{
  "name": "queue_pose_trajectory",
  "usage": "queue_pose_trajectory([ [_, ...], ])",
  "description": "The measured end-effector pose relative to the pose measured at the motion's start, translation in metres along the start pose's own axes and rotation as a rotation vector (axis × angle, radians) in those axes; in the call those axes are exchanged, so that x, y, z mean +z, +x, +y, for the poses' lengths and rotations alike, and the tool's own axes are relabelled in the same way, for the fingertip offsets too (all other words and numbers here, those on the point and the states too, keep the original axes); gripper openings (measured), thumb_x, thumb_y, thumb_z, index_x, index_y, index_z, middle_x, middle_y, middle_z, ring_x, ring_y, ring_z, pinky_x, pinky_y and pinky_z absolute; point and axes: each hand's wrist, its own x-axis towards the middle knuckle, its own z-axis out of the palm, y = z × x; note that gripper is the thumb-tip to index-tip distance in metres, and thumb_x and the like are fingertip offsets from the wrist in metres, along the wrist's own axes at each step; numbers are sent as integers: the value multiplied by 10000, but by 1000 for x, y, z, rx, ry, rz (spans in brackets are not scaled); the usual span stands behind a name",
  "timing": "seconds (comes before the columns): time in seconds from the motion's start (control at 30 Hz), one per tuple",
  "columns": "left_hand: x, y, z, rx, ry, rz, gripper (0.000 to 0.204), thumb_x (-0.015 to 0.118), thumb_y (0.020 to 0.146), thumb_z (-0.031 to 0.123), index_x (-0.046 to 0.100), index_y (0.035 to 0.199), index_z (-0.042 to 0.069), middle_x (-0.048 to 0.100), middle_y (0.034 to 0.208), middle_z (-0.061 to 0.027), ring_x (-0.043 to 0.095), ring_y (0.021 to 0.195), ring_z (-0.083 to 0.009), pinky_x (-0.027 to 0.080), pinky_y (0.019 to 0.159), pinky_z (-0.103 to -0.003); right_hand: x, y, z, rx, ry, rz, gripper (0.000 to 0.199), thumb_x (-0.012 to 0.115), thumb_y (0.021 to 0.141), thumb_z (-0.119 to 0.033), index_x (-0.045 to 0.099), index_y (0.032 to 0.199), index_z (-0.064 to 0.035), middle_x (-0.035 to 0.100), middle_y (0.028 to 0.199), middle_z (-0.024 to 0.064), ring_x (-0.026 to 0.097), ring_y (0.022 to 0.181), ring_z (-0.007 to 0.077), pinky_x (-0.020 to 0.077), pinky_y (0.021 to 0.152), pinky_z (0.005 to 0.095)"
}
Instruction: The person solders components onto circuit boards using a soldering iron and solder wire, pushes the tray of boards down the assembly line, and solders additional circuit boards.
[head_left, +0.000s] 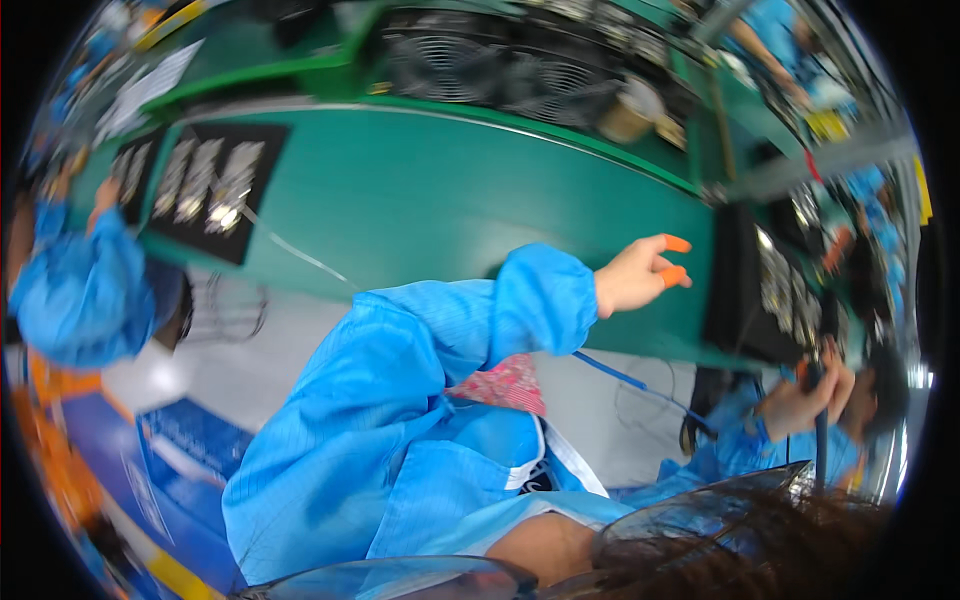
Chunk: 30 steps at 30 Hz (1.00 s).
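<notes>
My left hand [632, 280] reaches across in front of me over the green bench, its sleeve blue. Orange finger cots cover two of its fingertips; the fingers are stretched apart with nothing between them. At the right, my right hand [808, 398] is raised with its fingers closed round a dark, stick-shaped tool [822, 440], whose kind I cannot make out. Nearest to both hands lies a black tray [732, 285] holding rows of shiny metal parts [785, 290]. A blue cord [640, 384] runs below my left sleeve toward the right arm.
Black trays of metal parts [215, 185] lie at the bench's left end, beside a co-worker in blue [85, 285]. Along the far side, a green-framed shelf [540, 130] holds dark fan units [440, 70] and a tan cup-shaped container [628, 112]. Blue boxes [190, 450] stand lower left.
</notes>
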Motion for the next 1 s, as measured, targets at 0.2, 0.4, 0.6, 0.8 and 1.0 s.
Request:
queue_pose_trajectory([
  [0.2, -105, -202, 143, 213, 14, 197, 368, 510, 956, 93, 451, 1304, -10, 690, 895, -136, 651, 909, -189, 481, 816, -304, 49, -14, -11, 147, 103, -79, 205, 484, 908, -178, 558, 878, 11, 531, 797, 73, 491, 608, 140, 399, 546, 215],
  [0.4, -151, -366, 225, 611, 298, 734, 323, 560, 919, 116, 528, 1183, -69, 643, 710, -131, 626, 595, -184, 507, 579, -266, 89, -30, -13, 198, 190, -198, 183, 477, 901, -145, 527, 885, 30, 488, 776, 63, 444, 586, 105, 342, 518, 218],
  [0.6, -220, -433, 335, 931, 589, 975, 330, 523, 960, 160, 524, 1240, -14, 635, 851, -62, 297, 464, 29, 195, 416, -148, 123, -44, 12, 174, 125, -233, 130, 441, 938, -108, 487, 869, -8, 429, 740, 16, 423, 595, 73, 325, 515, 218],
  [0.8, -394, -391, 446, 908, 887, 1291, 270, 588, 924, 121, 598, 1172, 15, 672, 1025, -84, 521, 669, -39, 388, 594, -185, 140, -35, -45, 194, 267, -265, 136, 423, 956, -108, 455, 849, -31, 393, 717, 10, 405, 569, 65, 314, 504, 219],
  [1.0, -553, -353, 492, 859, 752, 1620, 392, 677, 860, 185, 592, 1214, 39, 639, 1153, -114, 575, 1080, -174, 429, 921, -293, 148, -32, -83, 286, 275, -290, 119, 413, 962, -93, 437, 861, -34, 400, 722, 16, 414, 561, 58, 322, 497, 204],
])
